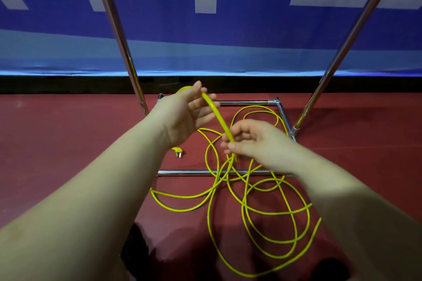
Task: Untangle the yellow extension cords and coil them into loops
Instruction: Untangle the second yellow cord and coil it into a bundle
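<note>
A yellow extension cord [245,203] lies in several tangled loops on the red floor below my hands. One strand [219,116] rises from the heap and runs taut between both hands. My left hand [185,114] is raised palm up, fingers loosely spread, and the strand passes over its fingers and behind the thumb. My right hand [249,139] pinches the same strand lower down between thumb and fingers. The cord's yellow plug [177,151] hangs or lies just under my left wrist.
A chrome tube frame [194,172] lies on the floor under the cord, with two slanted poles rising at left [116,29] and right [349,36]. A blue and grey banner [217,29] stands behind. Dark shapes at the bottom edge sit beneath my arms.
</note>
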Demonstrator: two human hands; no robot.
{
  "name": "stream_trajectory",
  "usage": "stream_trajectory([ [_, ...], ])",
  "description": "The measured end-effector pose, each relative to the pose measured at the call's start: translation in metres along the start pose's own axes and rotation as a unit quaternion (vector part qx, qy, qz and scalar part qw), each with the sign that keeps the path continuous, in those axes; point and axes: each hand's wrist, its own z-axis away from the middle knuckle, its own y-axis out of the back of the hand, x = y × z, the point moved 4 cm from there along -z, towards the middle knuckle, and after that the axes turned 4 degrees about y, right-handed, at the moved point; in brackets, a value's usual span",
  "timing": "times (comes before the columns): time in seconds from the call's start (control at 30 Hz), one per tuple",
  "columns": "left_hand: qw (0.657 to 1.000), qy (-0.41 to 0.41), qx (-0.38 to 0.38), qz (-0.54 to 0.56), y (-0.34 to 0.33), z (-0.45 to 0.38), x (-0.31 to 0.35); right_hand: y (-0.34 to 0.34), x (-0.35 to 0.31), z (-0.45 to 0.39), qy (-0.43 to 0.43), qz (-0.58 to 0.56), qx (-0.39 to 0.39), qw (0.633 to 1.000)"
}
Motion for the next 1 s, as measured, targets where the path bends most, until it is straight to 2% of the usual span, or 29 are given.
stream_trajectory([
  [0.07, 0.993, 0.018, -0.009, -0.114, -0.002, 0.001, -0.006, 0.01, -0.007, 0.001, -0.011, -0.048, 0.036, 0.998],
  [0.1, 0.977, 0.018, -0.01, -0.212, -0.002, 0.003, -0.012, 0.016, -0.01, 0.001, -0.016, -0.089, 0.051, 0.995],
  [0.17, 0.898, -0.01, -0.032, -0.438, -0.005, 0.006, -0.022, 0.024, -0.014, 0.001, -0.022, -0.209, 0.078, 0.975],
  [0.2, 0.858, -0.014, -0.06, -0.51, -0.007, 0.008, -0.03, 0.027, -0.016, 0.0, -0.025, -0.274, 0.092, 0.957],
  [0.23, 0.836, -0.002, -0.093, -0.541, -0.009, 0.01, -0.036, 0.03, -0.017, 0.0, -0.028, -0.326, 0.109, 0.939],
  [0.3, 0.845, 0.035, -0.131, -0.518, -0.014, 0.013, -0.043, 0.036, -0.015, -0.002, -0.033, -0.386, 0.149, 0.91],
  [0.47, 0.919, 0.073, -0.124, -0.368, -0.016, 0.013, -0.037, 0.053, -0.003, -0.005, -0.045, -0.504, 0.247, 0.826],
  [0.57, 0.932, 0.067, -0.129, -0.333, -0.015, 0.013, -0.034, 0.062, -0.002, -0.004, -0.045, -0.52, 0.252, 0.815],
  [0.67, 0.923, 0.04, -0.151, -0.35, -0.017, 0.015, -0.033, 0.06, -0.001, -0.002, -0.061, -0.493, 0.234, 0.836],
  [0.73, 0.928, 0.017, -0.153, -0.339, -0.018, 0.015, -0.03, 0.052, -0.001, 0.0, -0.091, -0.421, 0.207, 0.878],
  [0.8, 0.945, -0.004, -0.136, -0.297, -0.018, 0.013, -0.026, 0.036, 0.0, 0.002, -0.119, -0.293, 0.137, 0.939],
  [0.87, 0.969, -0.019, -0.105, -0.221, -0.018, 0.012, -0.02, 0.016, 0.003, 0.006, -0.137, -0.149, 0.031, 0.979],
  [0.93, 0.987, -0.037, -0.068, -0.14, -0.014, 0.009, -0.014, -0.002, 0.005, 0.01, -0.134, -0.057, -0.059, 0.988],
  [1.0, 0.995, -0.049, -0.043, -0.08, -0.01, 0.006, -0.007, -0.007, 0.001, 0.012, -0.123, -0.034, -0.087, 0.988],
])
